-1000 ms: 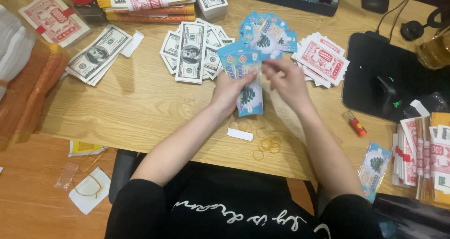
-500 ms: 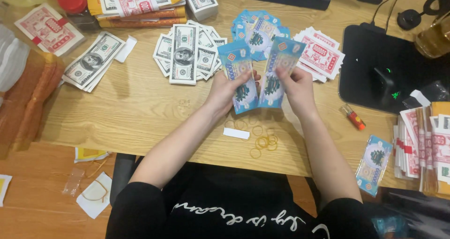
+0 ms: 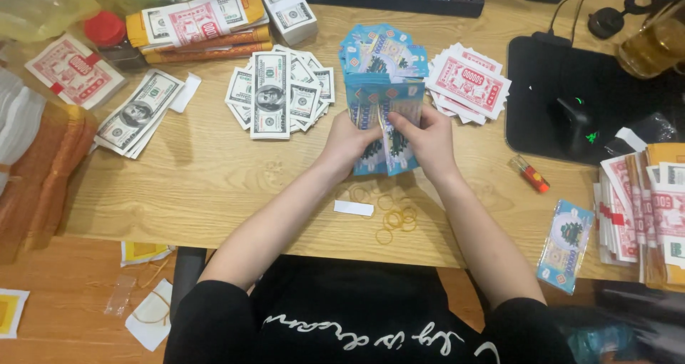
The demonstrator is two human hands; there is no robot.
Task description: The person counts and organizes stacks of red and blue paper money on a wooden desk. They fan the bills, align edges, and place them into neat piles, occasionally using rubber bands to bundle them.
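Here, left hand (image 3: 351, 144) and right hand (image 3: 428, 141) apparently grip blue notes (image 3: 382, 132).

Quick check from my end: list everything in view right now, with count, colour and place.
blue notes stack: one, blue, held upright in both hands
loose blue notes: one pile, blue, behind the hands
grey-green notes: one fanned pile, left of centre
red notes: one pile, red and white, right of blue pile
rubber bands: several, yellowish, near table edge
lighter: one, orange, right of hands
mouse pad: one, black, right
left hand: grips the stack
right hand: grips the stack
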